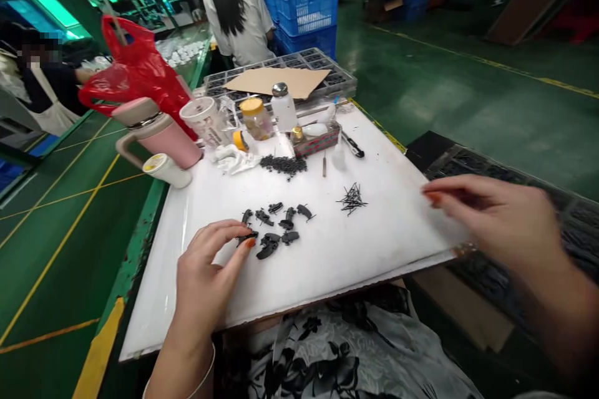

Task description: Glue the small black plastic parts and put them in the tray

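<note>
My left hand (210,268) pinches a small black part (246,237) between thumb and fingertips, low over the white board (304,280). Several similar black parts (267,245) lie just right of it. Over the board's right edge, my right hand (496,218) has its thumb and forefinger pressed together; whatever they hold, if anything, is too small to make out. A loose heap of thin black pins (353,199) lies between the hands. Farther back is a pile of tiny black pieces (283,165).
Behind the pieces stand a pink tumbler (171,140), a white bottle (283,109), a yellow-lidded jar (256,120) and a small box (316,142). A cutter (353,144) lies at the right. Compartment trays (344,78) and a person in white (246,19) are beyond.
</note>
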A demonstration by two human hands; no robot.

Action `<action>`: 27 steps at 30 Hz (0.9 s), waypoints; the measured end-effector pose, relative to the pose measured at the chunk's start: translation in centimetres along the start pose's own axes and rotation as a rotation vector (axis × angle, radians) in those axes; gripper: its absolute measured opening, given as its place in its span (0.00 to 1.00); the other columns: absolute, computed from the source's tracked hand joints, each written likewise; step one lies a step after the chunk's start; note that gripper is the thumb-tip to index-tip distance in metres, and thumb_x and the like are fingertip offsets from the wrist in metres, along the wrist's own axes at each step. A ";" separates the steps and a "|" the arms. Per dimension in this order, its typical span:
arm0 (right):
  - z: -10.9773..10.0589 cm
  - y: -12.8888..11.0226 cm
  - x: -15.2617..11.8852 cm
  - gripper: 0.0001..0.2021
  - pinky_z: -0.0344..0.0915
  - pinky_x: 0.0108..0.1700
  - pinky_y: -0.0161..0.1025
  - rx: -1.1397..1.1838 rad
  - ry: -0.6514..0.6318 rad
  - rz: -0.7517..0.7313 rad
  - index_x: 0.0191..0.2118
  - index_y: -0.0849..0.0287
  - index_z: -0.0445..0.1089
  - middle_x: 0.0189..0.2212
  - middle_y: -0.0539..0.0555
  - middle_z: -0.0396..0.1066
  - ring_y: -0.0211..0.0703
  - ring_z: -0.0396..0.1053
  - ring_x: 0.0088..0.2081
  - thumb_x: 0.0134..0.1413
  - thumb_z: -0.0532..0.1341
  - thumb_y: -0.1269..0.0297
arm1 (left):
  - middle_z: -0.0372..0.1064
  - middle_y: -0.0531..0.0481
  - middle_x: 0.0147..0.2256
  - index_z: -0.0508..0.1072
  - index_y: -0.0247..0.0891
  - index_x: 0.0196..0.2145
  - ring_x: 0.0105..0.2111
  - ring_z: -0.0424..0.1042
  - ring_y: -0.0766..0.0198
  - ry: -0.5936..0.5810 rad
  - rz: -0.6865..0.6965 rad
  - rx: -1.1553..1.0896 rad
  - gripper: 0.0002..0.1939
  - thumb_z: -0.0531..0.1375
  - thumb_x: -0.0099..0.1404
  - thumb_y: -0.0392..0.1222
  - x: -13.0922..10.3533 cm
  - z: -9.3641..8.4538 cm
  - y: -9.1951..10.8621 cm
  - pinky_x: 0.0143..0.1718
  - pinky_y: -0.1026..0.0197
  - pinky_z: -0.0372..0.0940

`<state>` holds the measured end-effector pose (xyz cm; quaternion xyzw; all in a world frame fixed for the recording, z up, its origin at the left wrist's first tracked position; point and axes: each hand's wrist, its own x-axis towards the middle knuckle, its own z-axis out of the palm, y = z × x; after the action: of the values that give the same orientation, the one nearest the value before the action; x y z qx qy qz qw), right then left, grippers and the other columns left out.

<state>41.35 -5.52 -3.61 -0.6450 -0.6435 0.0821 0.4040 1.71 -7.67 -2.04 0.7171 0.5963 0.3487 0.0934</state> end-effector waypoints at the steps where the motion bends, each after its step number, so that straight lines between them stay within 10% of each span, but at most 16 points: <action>1: 1.8 -2.8 0.6 0.08 0.71 0.31 0.44 0.062 -0.161 -0.148 0.38 0.46 0.76 0.34 0.51 0.77 0.45 0.73 0.30 0.54 0.62 0.55 | 0.71 0.48 0.45 0.75 0.45 0.42 0.47 0.69 0.55 -0.057 0.030 0.087 0.09 0.61 0.63 0.46 0.1 -0.1 -0.3 0.51 0.50 0.65; 4: 6.9 -8.9 0.9 0.20 0.72 0.35 0.43 0.040 -0.483 -0.420 0.51 0.49 0.70 0.49 0.54 0.72 0.44 0.74 0.33 0.53 0.64 0.54 | 0.62 0.43 0.56 0.64 0.46 0.57 0.55 0.62 0.49 -0.229 0.041 0.269 0.30 0.64 0.59 0.53 -0.1 0.3 -0.8 0.56 0.45 0.61; 8: 12.0 -12.3 -0.1 0.44 0.70 0.33 0.49 -0.268 -0.564 -0.549 0.62 0.51 0.60 0.57 0.63 0.63 0.57 0.74 0.38 0.37 0.68 0.39 | 0.56 0.38 0.59 0.52 0.44 0.64 0.55 0.61 0.44 -0.340 -0.004 0.359 0.47 0.67 0.53 0.58 -0.2 1.2 -0.9 0.56 0.43 0.61; 18: 15.1 -14.4 1.7 0.31 0.65 0.33 0.41 -0.343 -0.663 -0.860 0.59 0.58 0.60 0.46 0.61 0.67 0.50 0.71 0.38 0.55 0.58 0.43 | 0.59 0.41 0.54 0.63 0.41 0.57 0.51 0.66 0.51 -0.413 0.090 0.162 0.31 0.66 0.58 0.45 2.6 1.5 -2.1 0.54 0.49 0.64; 27: 16.1 -15.1 1.2 0.22 0.60 0.29 0.38 -0.405 -0.632 -0.780 0.55 0.57 0.60 0.44 0.58 0.65 0.45 0.70 0.33 0.61 0.56 0.50 | 0.66 0.50 0.45 0.71 0.44 0.45 0.41 0.67 0.60 -0.321 -0.005 -0.097 0.16 0.65 0.58 0.39 2.5 1.6 -4.2 0.44 0.57 0.64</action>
<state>19.91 -0.10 -4.30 -0.3673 -0.9282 -0.0098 0.0587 -0.50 -3.73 -4.59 0.7568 0.5579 0.2578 0.2225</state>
